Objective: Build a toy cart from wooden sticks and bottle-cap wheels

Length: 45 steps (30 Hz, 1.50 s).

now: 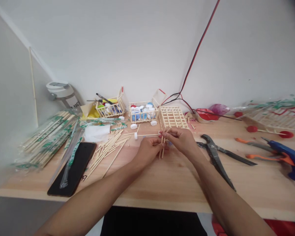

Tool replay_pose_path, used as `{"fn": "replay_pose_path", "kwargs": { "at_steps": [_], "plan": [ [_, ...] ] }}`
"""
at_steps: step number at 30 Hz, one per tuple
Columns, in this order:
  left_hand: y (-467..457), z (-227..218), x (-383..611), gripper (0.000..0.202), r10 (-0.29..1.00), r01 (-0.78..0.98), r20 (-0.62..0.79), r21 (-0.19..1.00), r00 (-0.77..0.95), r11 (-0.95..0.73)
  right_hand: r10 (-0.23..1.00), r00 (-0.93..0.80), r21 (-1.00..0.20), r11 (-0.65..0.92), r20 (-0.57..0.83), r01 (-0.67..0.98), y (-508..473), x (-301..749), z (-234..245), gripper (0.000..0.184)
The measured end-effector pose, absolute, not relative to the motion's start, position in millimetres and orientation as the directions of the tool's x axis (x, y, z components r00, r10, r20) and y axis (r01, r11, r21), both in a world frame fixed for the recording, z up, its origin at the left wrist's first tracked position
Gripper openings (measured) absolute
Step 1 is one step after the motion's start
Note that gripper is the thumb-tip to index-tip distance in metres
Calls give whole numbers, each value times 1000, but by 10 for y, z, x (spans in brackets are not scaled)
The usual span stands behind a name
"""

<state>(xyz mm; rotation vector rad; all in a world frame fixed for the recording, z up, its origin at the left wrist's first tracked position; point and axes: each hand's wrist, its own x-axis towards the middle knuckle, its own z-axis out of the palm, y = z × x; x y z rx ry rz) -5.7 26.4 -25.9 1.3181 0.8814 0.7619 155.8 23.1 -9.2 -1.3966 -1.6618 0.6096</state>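
Observation:
Over the middle of the table, my left hand (149, 149) is closed, its fingers pinching short thin wooden sticks (163, 151) that stand nearly upright. My right hand (180, 139) pinches the upper part of the same sticks between thumb and fingers. Just behind the hands lies a stick axle (147, 135) with a white bottle cap (136, 135) on its left end. Its right end runs to my right fingertips; I cannot tell whether they touch it. A stick lattice basket (173, 117) rests close behind my right hand. Loose sticks (108, 149) lie left of my left hand.
Two stick carts (144, 113) (110, 109) filled with bottle caps stand by the wall. At left are bagged chopsticks (49, 137), a phone (72, 168) and a lidded jug (64, 93). Black pliers (215, 155), orange-handled cutters (265, 151) and a blue glue gun (288, 157) lie at right.

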Motion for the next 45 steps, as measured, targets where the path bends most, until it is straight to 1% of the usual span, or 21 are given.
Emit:
{"fn": "replay_pose_path", "kwargs": {
  "at_steps": [2, 7, 9, 14, 19, 23, 29, 34, 37, 45],
  "plan": [
    [266, -254, -57, 23, 871, 10, -106, 993, 479, 116, 957, -6, -815, 251, 291, 522, 227, 1543, -82, 29],
    [265, -206, -62, 21, 888, -45, -90, 991, 452, 124, 968, -23, -877, 235, 249, 420, 225, 1535, -69, 21],
    [264, -189, -62, 21, 887, -64, -101, 987, 450, 145, 965, -12, -858, 240, 263, 454, 233, 1552, -82, 21],
    [256, -171, -52, 21, 891, -69, -123, 983, 436, 169, 956, -8, -768, 241, 293, 593, 247, 1586, -110, 24],
    [263, -189, -52, 21, 889, -75, -121, 983, 442, 170, 954, 18, -752, 225, 300, 619, 234, 1577, -103, 22],
    [276, -228, -54, 24, 863, -81, -159, 971, 479, 225, 954, 32, -787, 226, 297, 574, 241, 1582, -103, 22],
    [276, -254, -55, 36, 838, -123, -153, 960, 524, 252, 966, -30, -866, 243, 256, 438, 267, 1606, -87, 22],
    [268, -239, -63, 34, 834, -121, -107, 972, 542, 204, 974, -70, -920, 225, 214, 321, 261, 1599, -72, 28],
    [269, -250, -66, 31, 835, -130, -72, 977, 546, 169, 975, -64, -919, 220, 211, 327, 251, 1595, -85, 28],
    [274, -217, -62, 25, 838, -100, -72, 984, 541, 150, 977, -64, -915, 213, 204, 343, 263, 1609, -63, 30]
  ]
}}
